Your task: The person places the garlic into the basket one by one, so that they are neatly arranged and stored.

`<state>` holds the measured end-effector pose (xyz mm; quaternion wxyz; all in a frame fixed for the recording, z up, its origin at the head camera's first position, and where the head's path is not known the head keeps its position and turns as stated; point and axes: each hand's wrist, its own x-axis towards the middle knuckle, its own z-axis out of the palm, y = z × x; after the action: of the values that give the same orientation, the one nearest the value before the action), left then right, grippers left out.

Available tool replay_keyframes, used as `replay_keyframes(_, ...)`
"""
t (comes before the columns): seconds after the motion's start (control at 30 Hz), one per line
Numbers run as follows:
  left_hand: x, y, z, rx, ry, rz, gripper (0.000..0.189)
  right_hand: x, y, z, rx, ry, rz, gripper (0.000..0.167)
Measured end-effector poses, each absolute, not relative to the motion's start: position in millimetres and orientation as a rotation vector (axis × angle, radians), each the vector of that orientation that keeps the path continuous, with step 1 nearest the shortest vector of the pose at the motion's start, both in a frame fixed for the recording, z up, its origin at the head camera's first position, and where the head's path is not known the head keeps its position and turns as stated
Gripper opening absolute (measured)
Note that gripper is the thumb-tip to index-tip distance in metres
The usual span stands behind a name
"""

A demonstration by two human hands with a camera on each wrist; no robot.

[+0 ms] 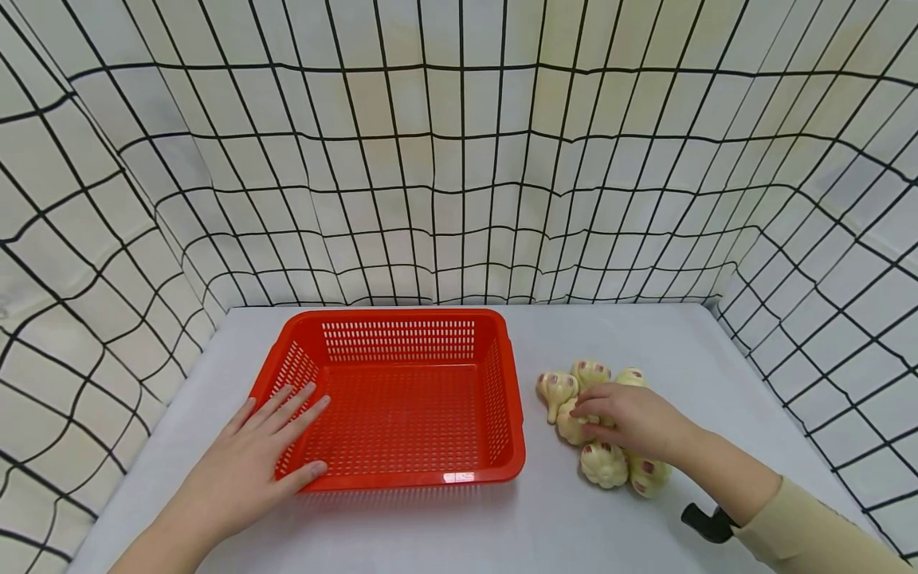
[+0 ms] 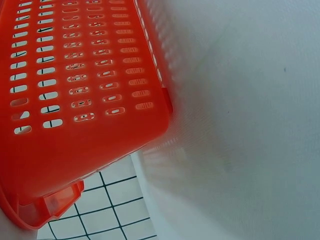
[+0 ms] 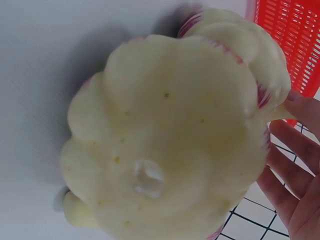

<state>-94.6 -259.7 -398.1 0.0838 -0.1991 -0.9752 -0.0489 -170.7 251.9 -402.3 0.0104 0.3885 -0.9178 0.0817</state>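
A red plastic basket (image 1: pixel 402 481) with slotted walls stands on the white table. My left hand (image 1: pixel 261 446) lies over its near left corner, fingers straight and spread across the rim; in the left wrist view the basket's outer wall (image 2: pixel 90 135) fills the left side. Several cream garlic bulbs (image 1: pixel 604 465) with purplish marks are clustered right of the basket. Over them is my right hand (image 1: pixel 627 414), its fingertips at a middle bulb (image 1: pixel 571 424). In the right wrist view, spread fingers (image 3: pixel 280 192) reach beside a large close bulb (image 3: pixel 165 125), which partly hides them.
Black netting (image 1: pixel 462 191) over pale sheeting walls in the table's back and sides. The white tabletop (image 1: pixel 459 530) extends in front of the basket. A small black object (image 1: pixel 706 524) shows beside the right sleeve (image 1: pixel 810 526).
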Motion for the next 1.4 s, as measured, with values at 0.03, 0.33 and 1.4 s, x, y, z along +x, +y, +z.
replay_keyframes(0.03, -94.5, -259.5, -398.1, -0.595, -2.907, -0.147, 0.080, -170.3, 251.6, -401.8, 1.212, -2.860, 0.256, 0.022)
replay_keyframes(0.33, -93.3, -259.2, -398.3, -0.592, -2.902, -0.142, 0.080, -169.8, 251.3, -392.2, 1.189, -2.867, 0.355, 0.022)
replay_keyframes(1.4, -93.7, -257.3, -397.5, -0.590, -2.928, -0.126, 0.078, -202.2, 215.0, -337.4, 1.038, -2.844, 0.615, 0.027)
